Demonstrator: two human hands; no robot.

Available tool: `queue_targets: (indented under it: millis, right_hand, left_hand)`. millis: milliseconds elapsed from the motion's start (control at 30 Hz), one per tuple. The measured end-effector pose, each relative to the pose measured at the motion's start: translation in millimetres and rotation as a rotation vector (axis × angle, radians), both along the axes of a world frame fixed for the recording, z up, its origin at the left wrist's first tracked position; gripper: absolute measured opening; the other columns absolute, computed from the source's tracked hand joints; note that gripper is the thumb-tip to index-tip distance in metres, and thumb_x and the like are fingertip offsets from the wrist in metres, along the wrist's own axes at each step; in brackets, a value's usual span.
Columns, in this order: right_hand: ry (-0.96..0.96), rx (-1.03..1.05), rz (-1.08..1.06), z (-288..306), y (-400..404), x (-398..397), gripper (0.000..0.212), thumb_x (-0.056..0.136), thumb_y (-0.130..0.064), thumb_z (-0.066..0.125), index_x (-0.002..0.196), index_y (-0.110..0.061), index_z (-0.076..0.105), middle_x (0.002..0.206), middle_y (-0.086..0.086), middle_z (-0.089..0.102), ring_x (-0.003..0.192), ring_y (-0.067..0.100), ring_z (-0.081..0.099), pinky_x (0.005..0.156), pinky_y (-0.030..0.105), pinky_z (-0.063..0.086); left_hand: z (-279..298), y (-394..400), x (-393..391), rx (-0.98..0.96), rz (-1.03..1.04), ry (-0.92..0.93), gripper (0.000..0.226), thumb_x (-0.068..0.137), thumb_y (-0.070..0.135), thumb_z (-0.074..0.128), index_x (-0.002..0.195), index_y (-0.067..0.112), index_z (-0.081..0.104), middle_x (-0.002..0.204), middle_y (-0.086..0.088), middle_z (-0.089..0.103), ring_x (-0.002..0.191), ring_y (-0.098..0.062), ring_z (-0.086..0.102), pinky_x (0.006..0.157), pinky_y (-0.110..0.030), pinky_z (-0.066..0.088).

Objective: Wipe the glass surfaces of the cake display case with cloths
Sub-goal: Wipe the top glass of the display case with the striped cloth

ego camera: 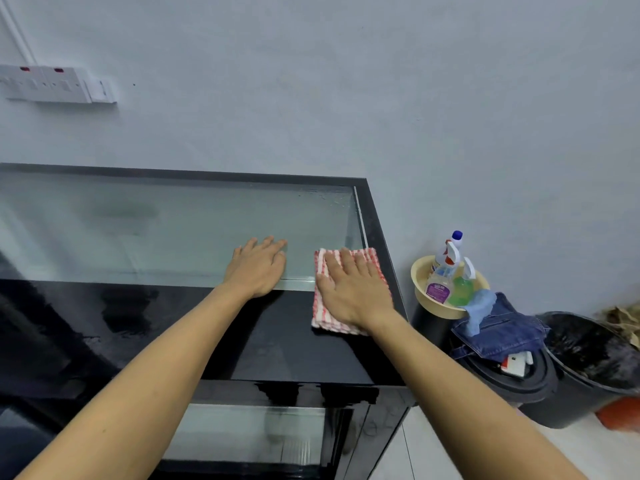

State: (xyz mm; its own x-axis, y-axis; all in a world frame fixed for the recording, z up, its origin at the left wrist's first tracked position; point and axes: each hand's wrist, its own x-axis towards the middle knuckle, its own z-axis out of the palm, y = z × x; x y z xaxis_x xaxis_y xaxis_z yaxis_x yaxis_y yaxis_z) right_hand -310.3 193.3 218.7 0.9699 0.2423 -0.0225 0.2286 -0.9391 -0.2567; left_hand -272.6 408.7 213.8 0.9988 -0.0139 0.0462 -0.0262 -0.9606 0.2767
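Wiping looks only partly done: the right hand (351, 292) presses its straight fingers flat on the red-and-white cloth (346, 289) at the display case's (377, 216) right top corner, the left hand (258, 266) rests spread beside it, droplets remain toward the case's far corner.
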Motion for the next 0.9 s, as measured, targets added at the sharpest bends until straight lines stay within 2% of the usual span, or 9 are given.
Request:
queue_targets:
  millis: [67, 133, 233, 333, 467, 600, 733, 833, 900]
  right_hand:
    - [-0.011, -0.007, 0.049, -0.5, 35.3, -6.2, 0.066, 0.107, -0.052, 0.015, 0.166, -0.027, 0.002, 0.174, 0.007, -0.004, 0.16, 0.029, -0.008, 0.129, 0.046, -0.007]
    - [-0.067, -0.036, 0.222, -1.0, 52.6, -39.0, 0.064, 0.107, -0.052, 0.015, 0.166, -0.029, 0.006, 0.174, 0.005, 0.0, 0.16, 0.027, -0.007, 0.128, 0.044, -0.01]
    - [-0.143, -0.05, 0.395, 3.2, 27.2, -80.0, 0.06, 0.107, -0.055, 0.012, 0.164, -0.039, 0.004, 0.171, -0.006, -0.005, 0.159, 0.017, -0.012, 0.126, 0.037, -0.018]
    - [-0.072, -0.093, 0.183, 3.0, -25.2, -46.5, 0.057, 0.108, -0.057, 0.013, 0.162, -0.045, -0.003, 0.168, -0.012, -0.015, 0.157, 0.011, -0.018, 0.124, 0.03, -0.02]
    - [-0.022, -0.075, -0.063, 2.4, -4.4, 15.8, 0.064, 0.106, -0.057, 0.013, 0.165, -0.034, 0.003, 0.174, 0.001, -0.005, 0.16, 0.023, -0.009, 0.128, 0.041, -0.01]
    - [-0.067, -0.036, 0.153, -0.9, 89.5, -11.4, 0.064, 0.107, -0.054, 0.017, 0.166, -0.03, 0.008, 0.174, 0.004, 0.0, 0.16, 0.027, -0.005, 0.129, 0.043, -0.008]
    - [-0.093, -0.026, 0.393, 0.0, 68.4, -77.7, 0.059, 0.106, -0.06, 0.016, 0.162, -0.046, 0.002, 0.172, -0.009, -0.007, 0.158, 0.012, -0.016, 0.128, 0.035, -0.013]
    - [-0.059, -0.073, 0.284, 3.4, 1.2, -57.3, 0.057, 0.106, -0.062, 0.012, 0.16, -0.052, -0.003, 0.169, -0.016, -0.013, 0.156, 0.005, -0.02, 0.127, 0.032, -0.014]
    - [-0.048, -0.108, 0.157, 1.1, -29.9, -15.8, 0.062, 0.103, -0.063, 0.004, 0.161, -0.046, -0.005, 0.171, -0.011, -0.011, 0.158, 0.01, -0.016, 0.129, 0.037, -0.01]
  left_hand:
    - [7.9, 13.8, 6.8, 0.01, -0.039, -0.036, 0.05, 0.11, 0.039, 0.025, 0.155, 0.035, 0.045, 0.165, 0.005, 0.039, 0.151, -0.028, 0.034, 0.122, -0.046, 0.026]
    - [14.7, 32.9, 13.7, 0.017, -0.052, -0.049, 0.049, 0.108, 0.04, 0.027, 0.151, 0.033, 0.051, 0.157, 0.001, 0.052, 0.145, -0.028, 0.043, 0.118, -0.043, 0.032]
    - [11.8, 54.3, 23.4, 0.145, -0.038, -0.011, 0.049, 0.11, 0.039, 0.03, 0.158, 0.031, 0.038, 0.165, -0.002, 0.038, 0.152, -0.032, 0.032, 0.124, -0.046, 0.021]
    - [2.6, 59.2, 27.3, 0.093, -0.049, 0.055, 0.053, 0.111, 0.043, 0.024, 0.163, 0.032, 0.025, 0.173, -0.002, 0.017, 0.158, -0.033, 0.014, 0.127, -0.055, 0.007]
    - [-0.6, 58.0, 30.4, 0.044, -0.059, 0.042, 0.055, 0.111, 0.046, 0.018, 0.164, 0.034, 0.02, 0.174, 0.001, 0.012, 0.16, -0.031, 0.008, 0.128, -0.055, 0.002]
    - [-1.5, 65.6, 32.6, -0.009, -0.079, 0.008, 0.06, 0.106, 0.048, 0.012, 0.161, 0.035, 0.032, 0.171, 0.002, 0.024, 0.157, -0.029, 0.019, 0.128, -0.052, 0.012]
    - [5.9, 75.9, 40.6, 0.053, -0.109, -0.088, 0.068, 0.091, 0.046, 0.016, 0.148, 0.041, 0.05, 0.157, 0.004, 0.048, 0.144, -0.027, 0.041, 0.117, -0.048, 0.03]
    - [8.9, 72.4, 51.5, 0.066, -0.115, -0.091, 0.061, 0.094, 0.05, 0.021, 0.144, 0.038, 0.053, 0.15, -0.004, 0.051, 0.14, -0.029, 0.042, 0.114, -0.047, 0.032]
    - [4.4, 65.0, 60.7, 0.075, -0.123, -0.025, 0.054, 0.104, 0.055, 0.022, 0.154, 0.041, 0.04, 0.164, -0.007, 0.033, 0.152, -0.029, 0.026, 0.122, -0.049, 0.021]
